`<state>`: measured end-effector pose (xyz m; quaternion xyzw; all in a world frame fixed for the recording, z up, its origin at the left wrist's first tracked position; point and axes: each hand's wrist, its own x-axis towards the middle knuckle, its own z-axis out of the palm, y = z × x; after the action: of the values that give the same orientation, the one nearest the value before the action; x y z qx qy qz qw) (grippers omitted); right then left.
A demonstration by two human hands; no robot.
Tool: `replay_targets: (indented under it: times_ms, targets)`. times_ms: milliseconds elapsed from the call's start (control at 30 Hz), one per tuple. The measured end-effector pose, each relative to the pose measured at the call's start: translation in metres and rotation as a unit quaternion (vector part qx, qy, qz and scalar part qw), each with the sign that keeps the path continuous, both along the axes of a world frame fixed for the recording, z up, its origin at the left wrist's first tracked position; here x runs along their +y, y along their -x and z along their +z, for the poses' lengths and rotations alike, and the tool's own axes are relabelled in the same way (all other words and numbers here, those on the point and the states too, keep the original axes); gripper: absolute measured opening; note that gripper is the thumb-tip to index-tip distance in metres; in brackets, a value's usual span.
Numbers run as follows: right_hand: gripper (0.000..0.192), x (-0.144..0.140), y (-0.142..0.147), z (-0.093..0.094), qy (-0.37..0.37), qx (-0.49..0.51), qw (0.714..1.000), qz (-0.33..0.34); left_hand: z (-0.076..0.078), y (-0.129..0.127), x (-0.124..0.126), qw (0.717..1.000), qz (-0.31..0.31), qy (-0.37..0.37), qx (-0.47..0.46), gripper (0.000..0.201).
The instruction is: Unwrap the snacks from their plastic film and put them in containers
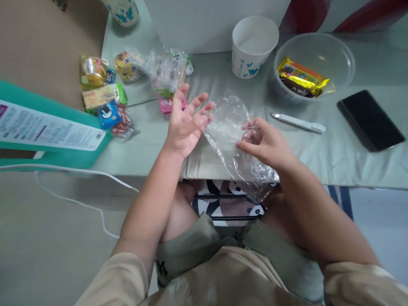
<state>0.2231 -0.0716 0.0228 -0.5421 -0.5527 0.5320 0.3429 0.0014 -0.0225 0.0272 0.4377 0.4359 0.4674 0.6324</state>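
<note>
A crumpled clear plastic bag [228, 127] stretches between my hands and hangs over the table's front edge. My right hand [266, 142] has its fingers curled into the film on the bag's right side, holding it. At the bag's left edge my left hand [188, 123] is raised, palm turned up and fingers spread, with nothing in it. Just behind that hand lie a pink packet [167, 104] and a heap of clear-wrapped snacks [170, 70]. To the right of my right hand rests a white utility knife [298, 122].
A paper cup [253, 46] and a clear round bowl [347, 70] holding yellow-wrapped snacks [301, 78] stand behind. A black phone [371, 120] lies right. Several snack packets [102, 97], a green box [51, 127] and a cardboard box [60, 42] are left. A white cable [95, 173] hangs there.
</note>
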Motion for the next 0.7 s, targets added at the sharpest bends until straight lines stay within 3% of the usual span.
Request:
replay_targets:
  times_ms: [133,200,267,333,467,567,700]
  targets:
    - [0.049,0.006,0.003,-0.006,-0.014,0.092,0.993,-0.067,-0.002,-0.014,0.0,0.98,-0.062,0.189,-0.031,0.039]
    - [0.047,0.01,-0.002,-0.008,0.007,0.104,0.991,-0.087,-0.005,-0.022,-0.001,0.973,-0.088,0.211,0.001,0.031]
    - [0.047,0.014,-0.009,-0.009,0.049,0.114,0.985,-0.12,-0.007,-0.03,-0.002,0.979,-0.091,0.177,0.044,0.03]
    - [0.059,0.018,-0.017,-0.008,0.106,0.141,0.974,-0.142,-0.01,-0.036,-0.001,0.985,-0.087,0.125,0.077,0.033]
    - [0.07,0.022,-0.021,-0.006,0.188,0.168,0.96,-0.119,-0.018,-0.045,0.002,0.99,-0.094,0.018,0.103,0.022]
    - [0.051,0.023,-0.018,-0.009,0.141,0.118,0.976,-0.121,-0.024,-0.048,0.005,0.988,-0.063,-0.023,0.143,0.02]
    - [0.025,0.025,-0.017,-0.014,0.016,0.068,0.978,-0.195,-0.027,-0.046,0.008,0.989,-0.011,-0.021,0.146,0.028]
